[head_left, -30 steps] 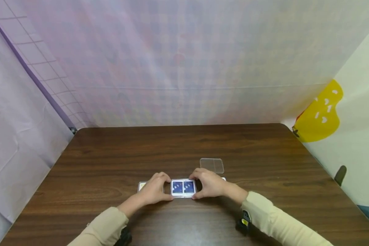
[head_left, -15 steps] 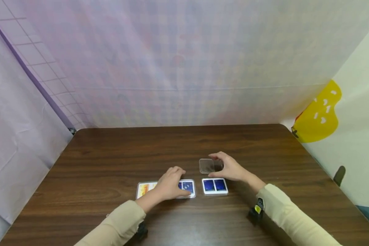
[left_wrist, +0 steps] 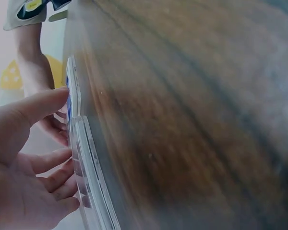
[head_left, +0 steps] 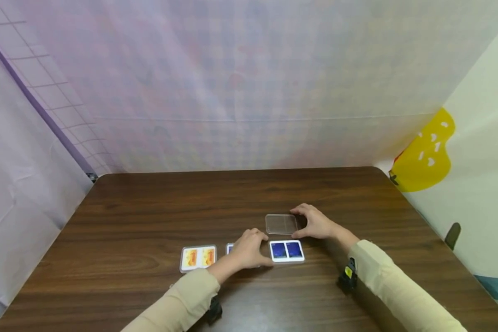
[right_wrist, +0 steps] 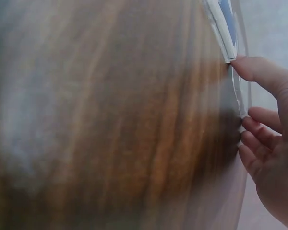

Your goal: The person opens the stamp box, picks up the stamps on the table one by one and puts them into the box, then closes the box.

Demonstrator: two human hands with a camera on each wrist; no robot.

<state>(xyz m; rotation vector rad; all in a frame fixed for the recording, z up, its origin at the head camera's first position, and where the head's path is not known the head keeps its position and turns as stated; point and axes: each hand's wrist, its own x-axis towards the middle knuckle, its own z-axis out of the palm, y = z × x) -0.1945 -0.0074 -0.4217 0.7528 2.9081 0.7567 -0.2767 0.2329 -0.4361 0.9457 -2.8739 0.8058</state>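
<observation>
Three flat clear cases with picture cards stand in a row on the wooden table (head_left: 149,207). The left one, an orange-card case (head_left: 198,259), lies apart from the hands. My left hand (head_left: 246,249) reaches over the middle case (head_left: 230,247), hiding most of it. Its spread thumb and fingers come up to the left end of the dark-blue-card case (head_left: 293,250). Behind that case lies an empty-looking clear plastic lid (head_left: 279,224). My right hand (head_left: 317,223) holds the lid's right end, thumb on the near edge and fingers on the far edge.
Pale patterned cloth (head_left: 232,92) hangs behind the table, with more cloth at both sides. A yellow pear shape (head_left: 425,159) is printed on the right-hand cloth. Both sleeves cross the front of the table.
Both hands have left the middle case's ends. The left hand moved right to the dark-blue-card case; the right hand moved right and away to the clear lid. The orange-card case is now fully uncovered.
</observation>
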